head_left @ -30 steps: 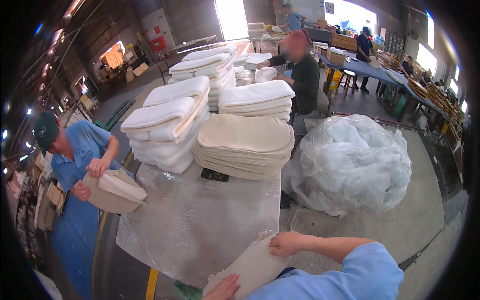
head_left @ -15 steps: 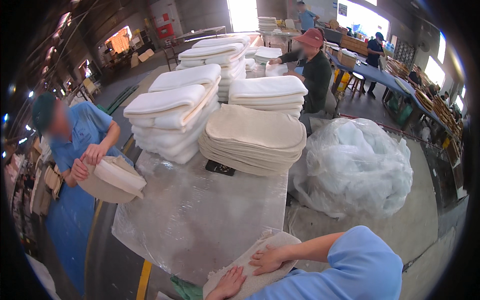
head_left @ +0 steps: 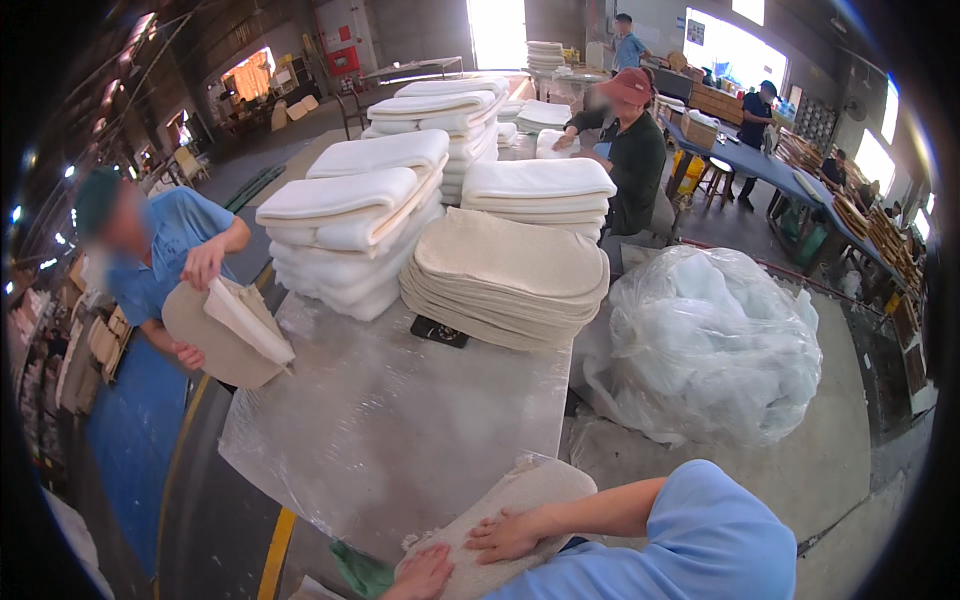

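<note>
A beige, rounded piece of thick fabric, like a cushion cover (head_left: 548, 488), lies at the near edge of the plastic-covered table (head_left: 400, 430). Flat on its surface rests my right hand (head_left: 506, 534), fingers spread. My left hand (head_left: 425, 570) also presses flat on the fabric, closer to its left end, with the fingers stretched out. Neither hand grips anything. Farther up the table sits a stack of similar beige covers (head_left: 505, 255), on top of a small black flat object (head_left: 438, 331) that shows partly.
Tall piles of folded white padding (head_left: 350, 215) stand behind. On the right is a big clear plastic bag (head_left: 715, 345) of white stuffing. A co-worker (head_left: 165, 250) at the left holds a beige cover (head_left: 228, 335) with white padding. Green cloth (head_left: 360, 570) hangs by the near edge.
Both my hands and the cover have shifted slightly left in the picture. The co-worker at the left has tilted the cover and moved one hand lower on it.
</note>
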Tool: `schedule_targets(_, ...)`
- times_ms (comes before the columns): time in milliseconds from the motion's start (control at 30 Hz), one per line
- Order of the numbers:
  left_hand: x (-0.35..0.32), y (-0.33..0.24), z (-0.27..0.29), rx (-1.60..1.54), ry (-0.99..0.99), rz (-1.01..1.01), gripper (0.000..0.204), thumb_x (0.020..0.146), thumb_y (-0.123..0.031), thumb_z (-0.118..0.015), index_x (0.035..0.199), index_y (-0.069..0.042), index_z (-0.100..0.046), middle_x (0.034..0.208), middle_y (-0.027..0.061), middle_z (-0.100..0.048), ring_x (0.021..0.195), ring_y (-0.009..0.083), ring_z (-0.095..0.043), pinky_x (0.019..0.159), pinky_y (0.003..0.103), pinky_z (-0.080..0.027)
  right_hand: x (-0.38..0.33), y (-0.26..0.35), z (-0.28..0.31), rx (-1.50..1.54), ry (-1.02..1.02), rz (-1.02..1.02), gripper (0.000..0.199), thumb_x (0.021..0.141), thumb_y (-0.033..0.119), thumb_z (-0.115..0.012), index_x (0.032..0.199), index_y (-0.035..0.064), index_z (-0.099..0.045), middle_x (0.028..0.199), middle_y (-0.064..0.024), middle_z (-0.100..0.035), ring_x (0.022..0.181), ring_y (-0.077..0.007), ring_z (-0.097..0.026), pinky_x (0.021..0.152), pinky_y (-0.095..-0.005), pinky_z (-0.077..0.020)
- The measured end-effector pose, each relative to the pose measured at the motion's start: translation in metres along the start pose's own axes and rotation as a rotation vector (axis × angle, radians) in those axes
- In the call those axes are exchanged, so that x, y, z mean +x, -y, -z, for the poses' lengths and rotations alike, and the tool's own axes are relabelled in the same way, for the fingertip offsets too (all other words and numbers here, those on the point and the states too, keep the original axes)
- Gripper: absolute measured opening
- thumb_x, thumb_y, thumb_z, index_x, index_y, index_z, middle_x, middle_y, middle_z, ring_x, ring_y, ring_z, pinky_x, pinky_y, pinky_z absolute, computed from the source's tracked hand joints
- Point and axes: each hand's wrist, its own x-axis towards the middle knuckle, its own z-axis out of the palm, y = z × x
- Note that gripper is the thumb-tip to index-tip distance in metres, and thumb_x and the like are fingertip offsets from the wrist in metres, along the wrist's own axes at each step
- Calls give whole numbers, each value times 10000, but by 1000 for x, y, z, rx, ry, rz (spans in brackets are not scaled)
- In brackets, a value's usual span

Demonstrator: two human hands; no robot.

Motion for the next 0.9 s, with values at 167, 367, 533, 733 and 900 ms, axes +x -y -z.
schedule_targets(167, -8, -2, -6, -62, -133, 112, 590, 1105, -372, -381, 1582, -31, -445, 1673, 217, -371, 1575, 342, -296, 1303, 457, -206, 6, -19, -2, -68, -47, 10, 771, 1088, 633, -303, 1695, 161, -240, 1758, -155, -201, 1626, -350, -171, 1278, -628, -153)
schedule_targets(367, -20, 55, -26, -616, -514, 300, 588, 1085, -363, -452, 1577, -40, -449, 1650, 219, -402, 1537, 409, -340, 1267, 497, -288, -46, -67, 26, -93, -282, -339, 750, 1017, 615, -506, 1569, 108, -486, 1662, -184, -384, 1556, -368, -338, 1241, -595, -286)
schedule_targets(533, -41, 48, -56, -1614, -379, 160, 600, 1086, -360, -478, 1582, -27, -427, 1625, 194, -446, 1504, 383, -406, 1239, 521, -339, -105, -106, 3, 434, -592, -737, 766, 967, 595, -624, 1508, 58, -555, 1465, -215, -603, 1365, -386, -575, 1138, -485, -463)
schedule_targets(733, -49, 39, 12, -1701, -541, -40, 557, 1056, -291, -575, 1542, -36, -478, 1560, 157, -532, 1391, 344, -558, 1145, 556, -478, -95, -115, -62, 1237, -925, -477, 710, 937, 444, -757, 1486, 42, -553, 1403, -174, -642, 1292, -325, -629, 1076, -469, -513)
schedule_targets(900, -31, -53, 130, -1609, -929, -601, 655, 1005, -223, -709, 1562, -48, -411, 1506, 126, -557, 1369, 314, -549, 1160, 498, -444, -118, -80, -64, 1785, -1004, -43, 758, 884, 320, -852, 1501, 66, -492, 1401, -113, -629, 1262, -283, -636, 1036, -485, -534)
